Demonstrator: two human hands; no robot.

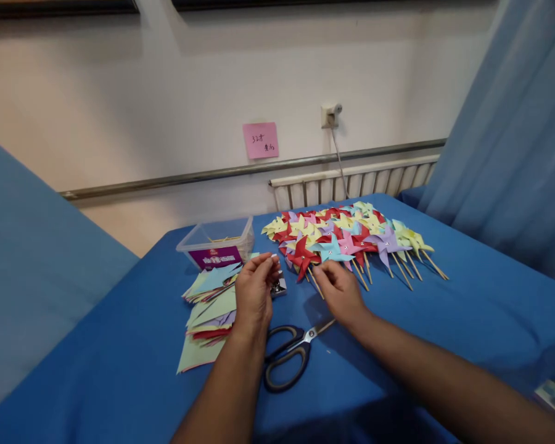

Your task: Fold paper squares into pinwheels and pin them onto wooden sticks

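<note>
My left hand (pixel 255 290) hovers over the blue table with its fingers pinched together near a small metal object (pixel 278 287); what they hold is too small to make out. My right hand (pixel 338 288) reaches to the near edge of a pile of paper pinwheels (pixel 346 237) on wooden sticks, its fingers curled at the stick of a red pinwheel (pixel 302 254). Black-handled scissors (pixel 290 353) lie closed on the table between my forearms. A stack of coloured paper squares (pixel 210 308) lies left of my left hand.
A clear plastic box (pixel 218 242) with a purple label stands behind the paper stack. The blue table (pixel 444 320) stands against a wall with a radiator, a pink note (pixel 260 140) and a socket. Blue curtains hang at left and right.
</note>
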